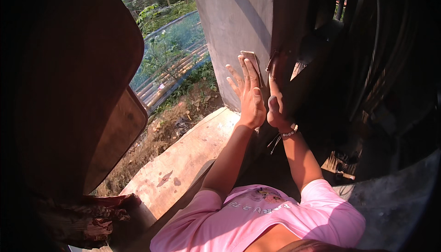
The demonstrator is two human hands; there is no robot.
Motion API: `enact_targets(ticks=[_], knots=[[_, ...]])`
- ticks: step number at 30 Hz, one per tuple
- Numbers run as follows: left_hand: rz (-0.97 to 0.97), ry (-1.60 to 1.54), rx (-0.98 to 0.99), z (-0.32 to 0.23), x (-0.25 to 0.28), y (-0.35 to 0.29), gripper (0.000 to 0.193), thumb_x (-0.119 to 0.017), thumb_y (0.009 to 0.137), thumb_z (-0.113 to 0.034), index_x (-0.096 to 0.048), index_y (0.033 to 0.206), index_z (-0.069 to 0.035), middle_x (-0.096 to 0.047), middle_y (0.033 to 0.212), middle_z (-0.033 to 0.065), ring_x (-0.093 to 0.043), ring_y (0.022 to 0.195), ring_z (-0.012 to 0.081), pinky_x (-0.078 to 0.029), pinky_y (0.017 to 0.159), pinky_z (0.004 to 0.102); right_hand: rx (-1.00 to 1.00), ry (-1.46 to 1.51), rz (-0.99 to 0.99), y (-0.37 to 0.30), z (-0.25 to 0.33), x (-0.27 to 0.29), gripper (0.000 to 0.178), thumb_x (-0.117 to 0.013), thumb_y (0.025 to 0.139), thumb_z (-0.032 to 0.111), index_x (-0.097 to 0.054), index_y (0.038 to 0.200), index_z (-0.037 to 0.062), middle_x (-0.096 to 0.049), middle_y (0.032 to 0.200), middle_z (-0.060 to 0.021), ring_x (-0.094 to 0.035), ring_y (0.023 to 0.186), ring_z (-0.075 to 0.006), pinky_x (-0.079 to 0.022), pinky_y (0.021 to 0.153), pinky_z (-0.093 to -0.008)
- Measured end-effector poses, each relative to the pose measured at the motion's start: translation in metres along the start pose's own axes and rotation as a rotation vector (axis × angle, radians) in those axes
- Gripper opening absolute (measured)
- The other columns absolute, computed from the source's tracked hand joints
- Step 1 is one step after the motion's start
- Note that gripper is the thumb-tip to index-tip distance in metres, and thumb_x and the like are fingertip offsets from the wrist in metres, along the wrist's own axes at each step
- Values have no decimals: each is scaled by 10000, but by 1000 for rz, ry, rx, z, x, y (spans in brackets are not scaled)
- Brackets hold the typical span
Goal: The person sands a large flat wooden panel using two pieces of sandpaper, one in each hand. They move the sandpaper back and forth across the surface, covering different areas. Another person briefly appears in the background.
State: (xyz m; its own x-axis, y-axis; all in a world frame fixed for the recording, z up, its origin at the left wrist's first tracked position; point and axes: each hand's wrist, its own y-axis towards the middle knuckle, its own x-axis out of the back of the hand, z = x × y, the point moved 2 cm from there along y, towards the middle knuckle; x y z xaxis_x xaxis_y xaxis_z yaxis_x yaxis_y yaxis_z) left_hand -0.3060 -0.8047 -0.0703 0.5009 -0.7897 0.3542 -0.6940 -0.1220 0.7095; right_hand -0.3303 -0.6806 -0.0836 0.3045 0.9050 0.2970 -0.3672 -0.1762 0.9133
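My left hand (248,97) lies with fingers stretched and spread toward the lit left face of a grey post (236,13). Under its fingertips a thin, stiff brown piece (248,55), like sandpaper or card, rests against that face. Around the corner, my right hand (276,100) reaches up the shaded right face, its fingers straight and seen nearly edge-on. A dark thin piece (271,62) shows beside those fingertips; its kind is lost in shadow. The two hands are close together, one on each side of the post's edge. A beaded bracelet (290,131) circles my right wrist.
A pale, stained ledge (179,160) runs from the post's foot toward the lower left. Dark brown panels (117,128) stand on the left. Beyond are blue netting (183,36), bamboo poles (172,75) and plants. Deep shadow hides most of the right side.
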Motion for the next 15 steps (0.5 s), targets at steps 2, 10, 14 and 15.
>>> enact_targets(ticks=[2, 10, 14, 15], knots=[[-163, -33, -2, 9, 11, 17, 806, -78, 1127, -640, -30, 1759, -141, 25, 1837, 114, 147, 1647, 472, 148, 1257, 674, -59, -14, -13, 12, -9, 3, 845, -321, 1144, 555, -221, 1676, -94, -193, 1764, -298, -134, 1653, -447, -113, 1341, -509], [-86, -2, 74, 13, -4, 7, 788, -106, 1132, -614, -11, 1756, -142, 27, 1830, 138, 127, 1645, 488, 106, 1254, 700, -123, 107, -109, 7, -16, -1, 696, -344, 1160, 377, -272, 1658, -104, -213, 1764, -281, -171, 1659, -388, -115, 1347, -443], [-104, -52, 128, 18, 7, 4, 773, -79, 1139, -598, -12, 1758, -140, 39, 1833, 135, 141, 1642, 495, 116, 1252, 703, -94, 154, -71, -6, -17, 3, 665, -380, 1150, 321, -312, 1639, -123, -237, 1751, -306, -193, 1655, -396, -125, 1346, -446], [-153, -90, 180, 25, 15, 13, 762, -75, 1143, -584, -11, 1758, -139, 42, 1833, 135, 143, 1641, 496, 118, 1251, 702, -111, 101, 71, -9, -27, 1, 660, -364, 1150, 306, -279, 1653, -112, -210, 1765, -287, -178, 1659, -369, -115, 1347, -430]])
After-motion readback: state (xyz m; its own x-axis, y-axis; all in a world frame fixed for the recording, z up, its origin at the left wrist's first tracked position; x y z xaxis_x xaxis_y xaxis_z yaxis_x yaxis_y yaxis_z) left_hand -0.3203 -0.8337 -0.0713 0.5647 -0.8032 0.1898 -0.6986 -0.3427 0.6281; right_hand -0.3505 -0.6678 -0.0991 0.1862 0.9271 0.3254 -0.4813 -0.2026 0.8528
